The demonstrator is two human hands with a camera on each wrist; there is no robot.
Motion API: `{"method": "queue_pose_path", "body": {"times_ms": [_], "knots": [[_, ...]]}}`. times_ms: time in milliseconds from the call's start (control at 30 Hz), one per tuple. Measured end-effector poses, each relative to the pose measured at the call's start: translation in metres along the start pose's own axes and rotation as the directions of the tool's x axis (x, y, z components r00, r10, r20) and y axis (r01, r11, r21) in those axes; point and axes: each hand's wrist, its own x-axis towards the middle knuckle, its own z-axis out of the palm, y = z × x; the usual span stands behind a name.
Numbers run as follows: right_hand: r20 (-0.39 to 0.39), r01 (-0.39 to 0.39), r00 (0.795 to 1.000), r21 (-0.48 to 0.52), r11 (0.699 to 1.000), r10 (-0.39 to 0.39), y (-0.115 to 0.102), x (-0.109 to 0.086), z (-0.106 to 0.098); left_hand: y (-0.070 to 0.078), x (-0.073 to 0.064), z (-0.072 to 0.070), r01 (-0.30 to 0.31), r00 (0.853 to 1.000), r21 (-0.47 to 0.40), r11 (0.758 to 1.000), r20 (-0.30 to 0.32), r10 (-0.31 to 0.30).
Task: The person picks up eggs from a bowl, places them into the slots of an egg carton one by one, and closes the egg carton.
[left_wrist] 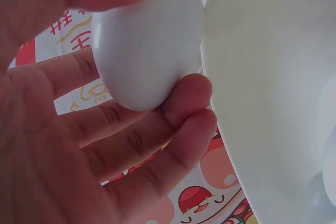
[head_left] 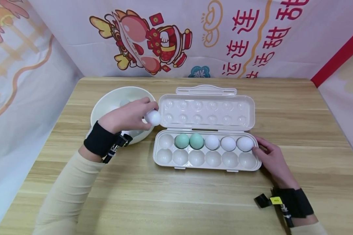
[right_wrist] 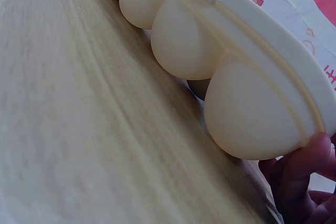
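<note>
My left hand pinches a white egg between thumb and fingers, over the right rim of a white bowl. Up close in the left wrist view, the thumb lies on one side of the egg and fingertips on the other. An opened white plastic egg box lies right of the bowl. Its back row holds two pale green eggs and three white eggs. At the box's right end, my right hand grips the rim; the right wrist view shows the box's rounded cups from outside.
The box's lid is folded back behind it, with a handle at the far edge. More eggs lie in the bowl, partly hidden by the left hand. A printed cloth hangs behind the wooden table.
</note>
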Motion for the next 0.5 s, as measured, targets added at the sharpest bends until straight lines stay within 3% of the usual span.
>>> {"method": "queue_pose_path", "body": {"times_ms": [233, 500], "knots": [[0.002, -0.011, 1.000, -0.007, 1.000, 0.011, 0.001, 0.000, 0.001, 0.006, -0.002, 0.010, -0.048, 0.999, 0.005, 0.999, 0.010, 0.048], [0.008, -0.021, 1.000, 0.011, 1.000, 0.021, 0.000, 0.001, 0.001, 0.017, 0.000, 0.018, -0.033, 0.999, 0.037, 0.999, 0.038, 0.031]]}}
